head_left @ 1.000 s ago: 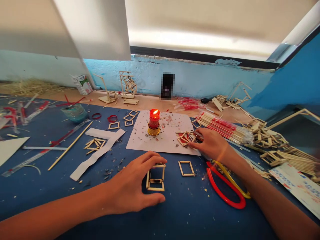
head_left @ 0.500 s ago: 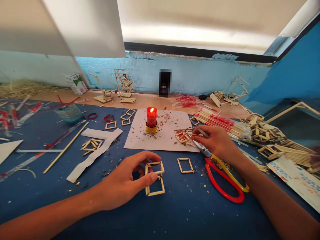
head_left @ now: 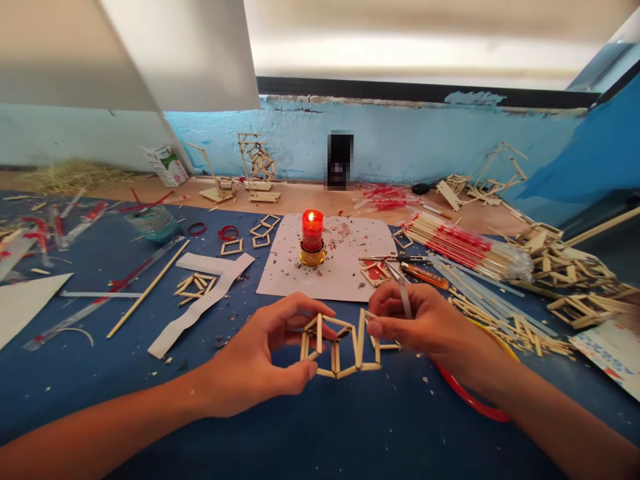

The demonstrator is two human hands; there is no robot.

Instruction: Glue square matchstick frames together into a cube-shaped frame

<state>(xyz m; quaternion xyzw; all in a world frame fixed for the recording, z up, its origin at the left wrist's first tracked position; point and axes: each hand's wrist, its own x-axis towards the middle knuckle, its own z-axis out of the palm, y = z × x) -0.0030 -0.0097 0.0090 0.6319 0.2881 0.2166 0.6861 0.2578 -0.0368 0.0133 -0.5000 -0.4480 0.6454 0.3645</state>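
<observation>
My left hand is closed on a wooden-stick frame, with thumb in front and fingers behind, held above the blue table. Short sticks make up its joined sides, and some joints look dark. My right hand is closed, with a pale translucent strip sticking up between the fingers. Its thumb and fingertips pinch at the frame's right side, next to a slanted stick; whether they grip that stick is hard to tell. Behind, a square stick frame lies partly hidden on the table.
A lit red candle in a gold holder stands on white paper. Red-handled scissors lie under my right forearm, near an orange lighter. Loose sticks and a bagged stick bundle lie at right; paper strips at left.
My left hand has lifted and tilted the stick frame. My right hand has come left and down from the pile by the paper to the frame, bringing the translucent strip.
</observation>
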